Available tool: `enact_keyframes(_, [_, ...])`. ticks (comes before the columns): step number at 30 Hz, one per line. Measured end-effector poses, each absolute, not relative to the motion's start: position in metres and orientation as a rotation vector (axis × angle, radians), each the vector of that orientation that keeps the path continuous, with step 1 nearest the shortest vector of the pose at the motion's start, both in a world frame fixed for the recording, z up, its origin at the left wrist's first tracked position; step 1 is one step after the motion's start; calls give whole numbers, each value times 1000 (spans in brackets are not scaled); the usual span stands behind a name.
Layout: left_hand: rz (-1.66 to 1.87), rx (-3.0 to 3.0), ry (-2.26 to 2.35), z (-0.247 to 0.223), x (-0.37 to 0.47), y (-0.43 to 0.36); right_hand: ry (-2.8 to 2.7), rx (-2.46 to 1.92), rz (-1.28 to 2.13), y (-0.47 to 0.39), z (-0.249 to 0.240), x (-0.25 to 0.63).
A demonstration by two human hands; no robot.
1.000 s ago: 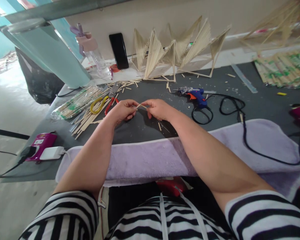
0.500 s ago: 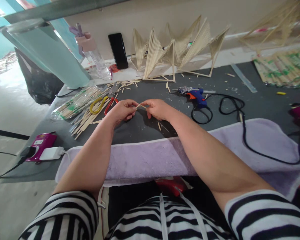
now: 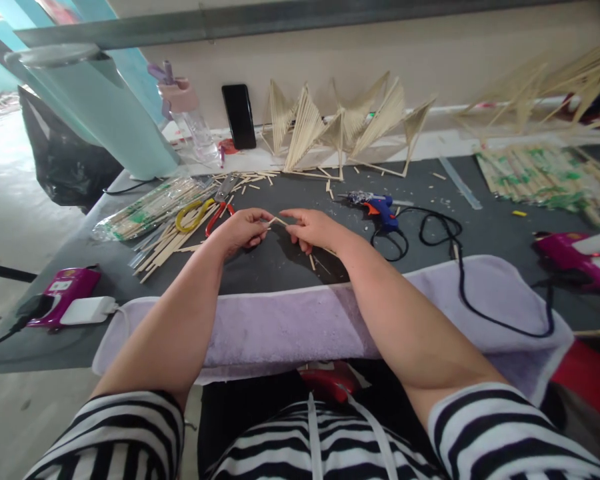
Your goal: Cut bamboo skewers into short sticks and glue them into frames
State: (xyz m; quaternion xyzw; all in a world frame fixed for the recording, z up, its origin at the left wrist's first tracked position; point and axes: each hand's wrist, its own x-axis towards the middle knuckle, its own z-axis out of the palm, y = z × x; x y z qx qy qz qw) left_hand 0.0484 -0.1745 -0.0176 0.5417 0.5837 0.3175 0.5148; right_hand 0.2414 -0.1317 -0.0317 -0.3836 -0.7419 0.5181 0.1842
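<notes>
Over the dark tabletop (image 3: 260,267), my left hand (image 3: 243,229) and my right hand (image 3: 313,228) face each other a short way apart. Thin wooden sticks (image 3: 279,221) meet at a shallow peak between them. My left thumb and index finger pinch the left end. On the right side, my thumb and fingers close on the other end, while the index finger reaches along above it. Just left of my left hand lie scissors (image 3: 195,215) with one yellow and one red handle, beside a pile of loose sticks (image 3: 173,243).
A blue glue gun (image 3: 380,207) with a black cord lies to the right. Stick frameworks (image 3: 305,130) stand at the back beside a phone (image 3: 239,117) and a bottle (image 3: 190,127). A purple towel (image 3: 285,327) covers the front edge. Bagged sticks (image 3: 540,177) lie far right.
The view has shifted slightly to the right and up. Both hands keep their pinch on the sticks; the right index finger is straighter, and more of the peak shows.
</notes>
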Motion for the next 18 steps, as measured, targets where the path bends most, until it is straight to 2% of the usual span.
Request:
enact_keyframes(9, [772, 1304, 1357, -23, 42, -174, -2195, -1202, 1251, -133, -21, 250])
enact_keyframes(14, [787, 1315, 1364, -23, 41, -174, -2432, -1164, 667, -129, -16, 257])
enact_keyframes(18, [765, 1314, 1404, -21, 41, -174, -2257, -1293, 614, -131, 0, 269])
